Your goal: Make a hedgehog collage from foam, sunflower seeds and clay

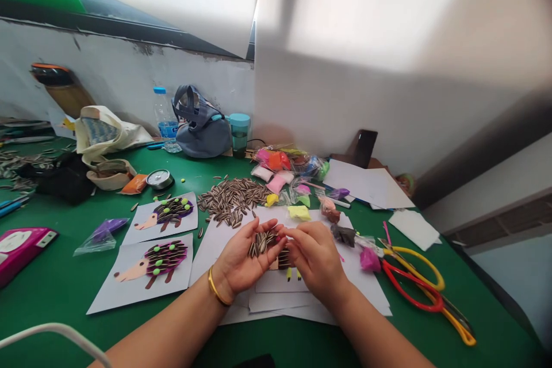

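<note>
My left hand (245, 259) is cupped palm up and holds a small heap of striped sunflower seeds (262, 243). Against its fingertips, my right hand (317, 259) has thumb and forefinger pinched together; what they hold, if anything, is too small to make out. Below both hands lies a partly hidden hedgehog picture (294, 274) with seed spines and yellow-green feet, on stacked white paper (280, 302). A large pile of sunflower seeds (233, 198) is just beyond. Two hedgehog pictures (168, 259) (172, 210) with purple bodies, seed spines and green dots lie left of my hands.
Bagged coloured clay (276, 161) lies behind the paper. Red and yellow scissors (414, 287) are at the right. A magenta box (26, 250), a purple clay packet (106, 230) and a round tin (159, 179) are leftward. A bag (202, 132) and a bottle (166, 123) stand by the wall.
</note>
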{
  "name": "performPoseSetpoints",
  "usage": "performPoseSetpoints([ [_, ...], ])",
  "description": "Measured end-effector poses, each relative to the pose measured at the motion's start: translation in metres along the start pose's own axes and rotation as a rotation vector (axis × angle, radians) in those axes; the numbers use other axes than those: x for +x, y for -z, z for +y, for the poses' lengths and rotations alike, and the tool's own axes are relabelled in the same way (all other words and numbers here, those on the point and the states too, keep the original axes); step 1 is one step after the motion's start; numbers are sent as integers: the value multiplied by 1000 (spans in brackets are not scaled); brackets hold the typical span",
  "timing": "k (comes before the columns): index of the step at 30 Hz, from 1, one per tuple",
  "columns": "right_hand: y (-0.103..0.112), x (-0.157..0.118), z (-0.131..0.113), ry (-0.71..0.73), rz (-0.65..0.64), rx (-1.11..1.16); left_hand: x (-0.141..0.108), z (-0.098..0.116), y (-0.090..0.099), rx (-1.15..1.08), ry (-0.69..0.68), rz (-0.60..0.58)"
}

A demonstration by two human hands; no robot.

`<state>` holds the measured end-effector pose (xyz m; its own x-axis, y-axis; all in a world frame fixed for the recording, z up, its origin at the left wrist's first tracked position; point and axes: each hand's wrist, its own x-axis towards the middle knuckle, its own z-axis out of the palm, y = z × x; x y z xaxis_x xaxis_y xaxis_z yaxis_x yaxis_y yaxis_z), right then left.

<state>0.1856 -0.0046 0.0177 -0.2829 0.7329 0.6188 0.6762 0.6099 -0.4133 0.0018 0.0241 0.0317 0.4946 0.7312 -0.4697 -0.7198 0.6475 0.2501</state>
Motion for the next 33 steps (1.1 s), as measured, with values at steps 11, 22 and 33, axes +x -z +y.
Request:
performPoseSetpoints([
  [11,-3,5,-11,-91,-109,-80,-6,-12,-4,37,108,-140],
  [22,8,3,3,-147,34,157,-6,-6,-2,79,72,-45],
  [33,10,-10,28,-375,-395,13,16,15,12,13,-173,209],
])
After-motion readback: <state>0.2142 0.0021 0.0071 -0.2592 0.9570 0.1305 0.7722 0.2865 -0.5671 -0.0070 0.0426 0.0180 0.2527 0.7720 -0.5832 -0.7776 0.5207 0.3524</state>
